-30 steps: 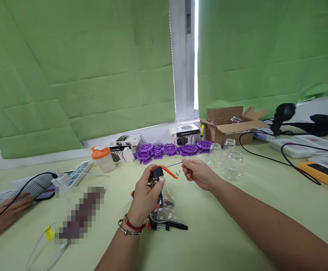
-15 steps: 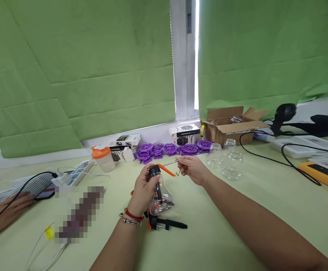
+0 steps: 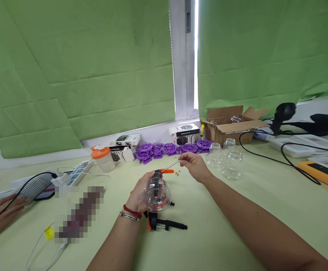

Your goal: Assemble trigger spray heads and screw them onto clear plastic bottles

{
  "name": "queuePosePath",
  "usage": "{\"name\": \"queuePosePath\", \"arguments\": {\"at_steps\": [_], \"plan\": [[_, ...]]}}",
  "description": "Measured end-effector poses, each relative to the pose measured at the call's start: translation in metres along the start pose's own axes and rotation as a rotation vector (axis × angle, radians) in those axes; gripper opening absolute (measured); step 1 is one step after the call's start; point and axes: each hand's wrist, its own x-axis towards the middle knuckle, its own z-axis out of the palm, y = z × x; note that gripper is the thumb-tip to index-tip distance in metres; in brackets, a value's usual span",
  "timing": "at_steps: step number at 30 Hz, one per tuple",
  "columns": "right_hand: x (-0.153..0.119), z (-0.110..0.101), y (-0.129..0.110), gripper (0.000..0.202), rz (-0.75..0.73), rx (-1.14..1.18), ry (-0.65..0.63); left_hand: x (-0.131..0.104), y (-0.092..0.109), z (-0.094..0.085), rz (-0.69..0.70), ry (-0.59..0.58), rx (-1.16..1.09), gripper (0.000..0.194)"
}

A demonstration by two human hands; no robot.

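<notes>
My left hand is wrapped round a clear flask with a black neck, its rounded base tilted toward me. An orange lever sticks out to the right from the neck. My right hand pinches the end of a thin metal rod, which reaches down-left to the black neck. Small brass-coloured pieces lie on the table below the rod. Under the flask, a black and orange clamp-like part lies on the table.
Purple wheels and small boxes stand along the wall. Clear flasks and a cardboard box sit right. An orange-lidded cup, power strip and another person's hand are left.
The flask has tipped, so its base now faces me more. The orange lever has gone from slanting down to nearly level. My right hand has shifted slightly with the rod.
</notes>
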Motion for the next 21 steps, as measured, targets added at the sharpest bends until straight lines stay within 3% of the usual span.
{"name": "queuePosePath", "arguments": {"at_steps": [5,9,15,17,21], "plan": [[-0.003,-0.002,-0.004,0.018,0.033,0.027,-0.053,0.004,0.000,-0.007,-0.073,0.018,-0.091,0.027],[-0.002,0.000,-0.002,0.028,0.106,0.080,0.006,0.008,-0.003,-0.008,-0.059,0.022,-0.029,0.029],[0.005,-0.009,0.015,0.031,0.052,0.093,0.060,0.016,-0.004,-0.020,-0.055,0.068,-0.079,0.031],[0.006,-0.015,0.026,0.027,0.104,-0.061,0.063,0.015,-0.003,-0.020,-0.023,0.081,-0.071,0.031],[0.004,-0.021,0.049,0.007,0.176,-0.735,-0.041,0.011,-0.002,-0.011,0.090,0.097,0.011,0.029]]}}
